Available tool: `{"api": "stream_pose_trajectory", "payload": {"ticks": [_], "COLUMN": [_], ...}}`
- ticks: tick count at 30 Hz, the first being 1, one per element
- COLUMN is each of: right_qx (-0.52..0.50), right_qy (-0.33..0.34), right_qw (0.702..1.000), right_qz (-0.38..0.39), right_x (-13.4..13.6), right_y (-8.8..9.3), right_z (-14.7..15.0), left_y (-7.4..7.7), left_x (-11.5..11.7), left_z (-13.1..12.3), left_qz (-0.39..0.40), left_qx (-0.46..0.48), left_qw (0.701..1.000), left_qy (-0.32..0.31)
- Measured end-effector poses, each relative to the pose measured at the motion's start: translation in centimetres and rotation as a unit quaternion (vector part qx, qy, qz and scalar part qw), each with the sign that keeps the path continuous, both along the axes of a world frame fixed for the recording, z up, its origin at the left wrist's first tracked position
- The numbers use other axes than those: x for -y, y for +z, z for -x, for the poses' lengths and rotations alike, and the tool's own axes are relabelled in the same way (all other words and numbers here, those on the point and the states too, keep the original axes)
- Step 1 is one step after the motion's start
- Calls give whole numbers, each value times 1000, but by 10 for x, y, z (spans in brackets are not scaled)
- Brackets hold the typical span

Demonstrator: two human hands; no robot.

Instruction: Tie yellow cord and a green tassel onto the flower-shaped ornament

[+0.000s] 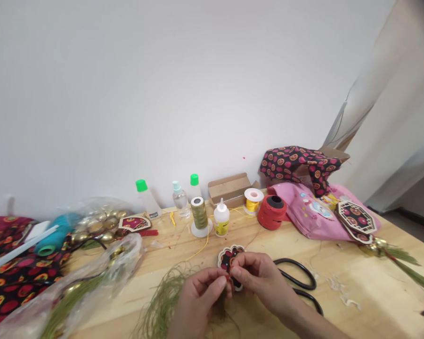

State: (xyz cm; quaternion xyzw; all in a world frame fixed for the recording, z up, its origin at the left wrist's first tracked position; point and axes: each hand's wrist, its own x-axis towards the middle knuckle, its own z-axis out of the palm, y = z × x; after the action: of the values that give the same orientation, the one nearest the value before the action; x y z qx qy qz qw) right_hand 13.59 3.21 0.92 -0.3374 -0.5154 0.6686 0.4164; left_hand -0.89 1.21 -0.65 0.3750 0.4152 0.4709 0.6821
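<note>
My left hand and my right hand meet low in the middle of the wooden table. Both pinch at a small scalloped ornament with a pale rim and dark patterned fabric. A bit of red cord shows between the fingertips. Under my left hand lies a bundle of green tassel threads. Black scissors rest just right of my right hand.
Along the back stand a green thread cone, a glue bottle, a yellow cord spool, a red spool and green-capped bottles. Plastic bags with gold beads lie left. Pink fabric and an octagonal ornament lie right.
</note>
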Motion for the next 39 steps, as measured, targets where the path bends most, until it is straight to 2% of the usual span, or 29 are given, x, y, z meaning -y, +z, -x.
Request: {"api": "stream_pose_trajectory", "payload": {"ticks": [2,6,12,14,19,23,25,28,33,36,38,39], "right_qx": [5,12,-40,-66,-70,26,60,52,-16,-13,11,30], "right_qy": [-8,-27,10,18,-44,-45,-27,-24,-13,-43,-77,-97], "right_qw": [1000,999,994,991,995,993,987,989,999,999,996,992], "right_qz": [-14,-14,106,114,56,-103,-149,-137,-37,-13,-50,-79], "right_x": [0,-1,2,2,-1,-2,-1,1,2,2,2,2], "right_y": [1,3,0,-1,-1,3,5,7,18,32,42,47], "right_z": [0,-1,0,2,1,-2,-2,2,3,2,3,3], "left_y": [1,5,6,5,3,4,5,7,16,31,43,48], "left_x": [1,2,3,3,1,3,5,6,7,7,7,8], "left_z": [0,0,1,4,10,10,8,5,4,9,13,14], "left_qz": [6,-5,-10,-17,-14,-5,-10,-42,-100,-115,-125,-125], "left_qx": [-4,-86,-122,-114,-76,-69,-86,-115,-161,-185,-204,-207], "left_qw": [1000,996,992,993,995,997,996,992,981,975,963,960], "left_qy": [-8,10,34,29,63,33,5,-28,-40,36,123,140]}}
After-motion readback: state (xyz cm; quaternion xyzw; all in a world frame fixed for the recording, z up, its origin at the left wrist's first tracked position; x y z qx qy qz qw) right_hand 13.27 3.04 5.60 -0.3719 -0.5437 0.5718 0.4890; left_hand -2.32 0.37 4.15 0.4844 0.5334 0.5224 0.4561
